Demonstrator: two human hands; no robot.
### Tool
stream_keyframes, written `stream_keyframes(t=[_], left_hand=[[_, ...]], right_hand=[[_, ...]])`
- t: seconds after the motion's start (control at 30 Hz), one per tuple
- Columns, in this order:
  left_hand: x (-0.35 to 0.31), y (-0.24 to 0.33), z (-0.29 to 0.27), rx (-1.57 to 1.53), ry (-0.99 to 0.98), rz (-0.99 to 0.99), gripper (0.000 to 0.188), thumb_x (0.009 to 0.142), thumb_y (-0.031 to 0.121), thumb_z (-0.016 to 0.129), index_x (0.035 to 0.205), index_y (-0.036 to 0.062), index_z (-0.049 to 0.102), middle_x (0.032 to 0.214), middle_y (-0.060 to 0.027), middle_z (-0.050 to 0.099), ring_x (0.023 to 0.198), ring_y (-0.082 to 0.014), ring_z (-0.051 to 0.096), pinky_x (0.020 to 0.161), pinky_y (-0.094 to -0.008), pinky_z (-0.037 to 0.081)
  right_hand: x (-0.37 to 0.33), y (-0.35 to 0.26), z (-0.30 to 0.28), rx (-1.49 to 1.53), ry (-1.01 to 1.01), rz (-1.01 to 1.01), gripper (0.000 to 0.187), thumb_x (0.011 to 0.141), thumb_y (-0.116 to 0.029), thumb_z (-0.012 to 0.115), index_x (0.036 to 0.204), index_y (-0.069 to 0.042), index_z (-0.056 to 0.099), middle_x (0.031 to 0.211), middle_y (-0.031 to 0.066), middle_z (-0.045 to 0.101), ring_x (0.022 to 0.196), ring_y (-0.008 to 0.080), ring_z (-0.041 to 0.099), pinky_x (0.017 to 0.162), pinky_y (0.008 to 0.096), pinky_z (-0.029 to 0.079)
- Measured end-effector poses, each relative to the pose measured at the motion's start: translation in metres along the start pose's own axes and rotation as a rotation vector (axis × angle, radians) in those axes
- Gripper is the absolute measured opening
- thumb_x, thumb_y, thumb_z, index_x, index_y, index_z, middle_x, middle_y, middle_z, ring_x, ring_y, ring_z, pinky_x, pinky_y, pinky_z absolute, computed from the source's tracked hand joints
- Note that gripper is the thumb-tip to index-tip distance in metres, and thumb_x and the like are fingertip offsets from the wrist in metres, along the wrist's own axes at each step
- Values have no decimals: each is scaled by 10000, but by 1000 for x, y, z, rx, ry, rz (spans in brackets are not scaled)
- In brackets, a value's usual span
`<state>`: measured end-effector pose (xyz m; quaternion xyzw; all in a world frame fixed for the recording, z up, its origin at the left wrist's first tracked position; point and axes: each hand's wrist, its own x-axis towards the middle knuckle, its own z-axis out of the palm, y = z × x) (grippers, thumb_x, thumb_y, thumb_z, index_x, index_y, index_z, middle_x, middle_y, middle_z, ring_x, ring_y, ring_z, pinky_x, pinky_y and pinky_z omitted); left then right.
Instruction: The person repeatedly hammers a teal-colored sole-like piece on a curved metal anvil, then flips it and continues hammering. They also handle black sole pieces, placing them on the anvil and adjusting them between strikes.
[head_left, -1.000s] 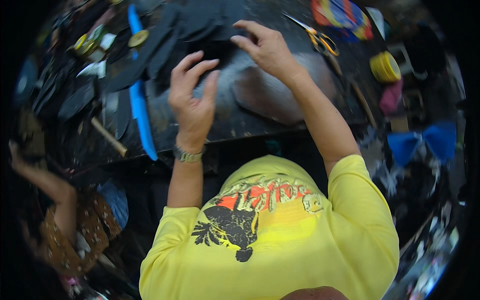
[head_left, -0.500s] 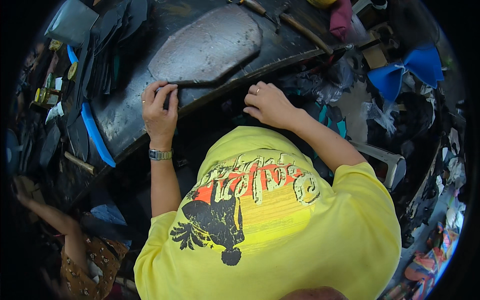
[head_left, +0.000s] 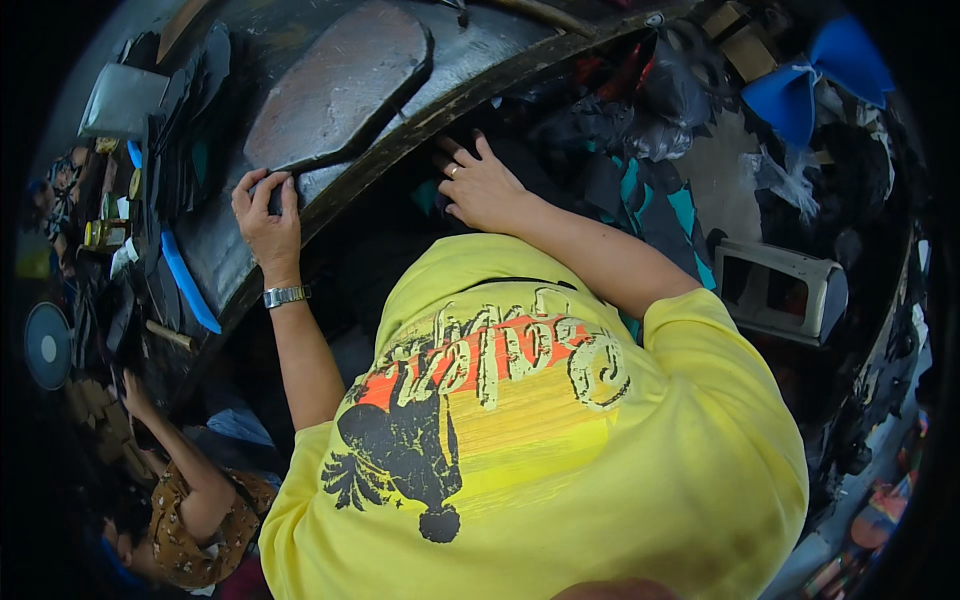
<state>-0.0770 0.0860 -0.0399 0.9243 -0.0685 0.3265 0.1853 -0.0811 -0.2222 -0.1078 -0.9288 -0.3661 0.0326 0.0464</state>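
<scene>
A flat, worn slab [head_left: 340,90] with angled sides lies on the dark workbench [head_left: 225,235]. My left hand [head_left: 268,225], with a metal watch at its wrist, is at the bench edge beside the slab's near corner. Its fingers are bent together, and something small and dark shows between them; I cannot make out what. My right hand [head_left: 488,185], wearing a ring, reaches past the bench edge over the dark space below. Its fingers are spread, and I see nothing held in them.
Dark flat sheets [head_left: 190,130] stand stacked at the left, near a blue strip [head_left: 187,280] and a jar [head_left: 103,234]. A co-worker's arm [head_left: 190,465] shows at lower left. On the right are dark and teal scraps [head_left: 640,200], a grey frame [head_left: 780,290] and a blue piece [head_left: 815,80].
My right hand has moved left and its fingers have spread under the bench edge. My left hand stays by the slab's corner. The whole view has shifted and turned. The co-worker's arm has moved.
</scene>
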Motion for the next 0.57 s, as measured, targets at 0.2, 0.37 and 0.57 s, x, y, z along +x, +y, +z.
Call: stream_keyframes(t=[0.2, 0.37, 0.57], left_hand=[[0, 0, 0, 1, 0, -6, 122, 852, 123, 776, 968, 91, 761, 1126, -102, 649, 1097, -297, 611, 971, -412, 478], [0, 1, 1, 18, 11, 2, 125, 858, 129, 775, 974, 87, 760, 1130, -105, 650, 1108, -295, 613, 980, -410, 476], [-2, 0, 1, 24, -2, -4, 128, 866, 138, 770, 983, 87, 759, 1160, -106, 648, 1124, -299, 611, 998, -421, 471]], right_hand=[[-2, 3, -3, -24, 8, 3, 364, 885, -391, 701, 1119, -116, 746, 1462, 109, 546, 1511, 308, 253, 1174, 664, 203], [5, 0, -3, -75, -39, -32, 321, 888, -365, 688, 1056, -104, 768, 1420, 115, 572, 1519, 326, 229, 1153, 725, 192], [18, -5, 7, -111, -94, -50, 309, 855, -363, 701, 1014, -113, 790, 1417, 112, 576, 1530, 339, 200, 1156, 748, 170]])
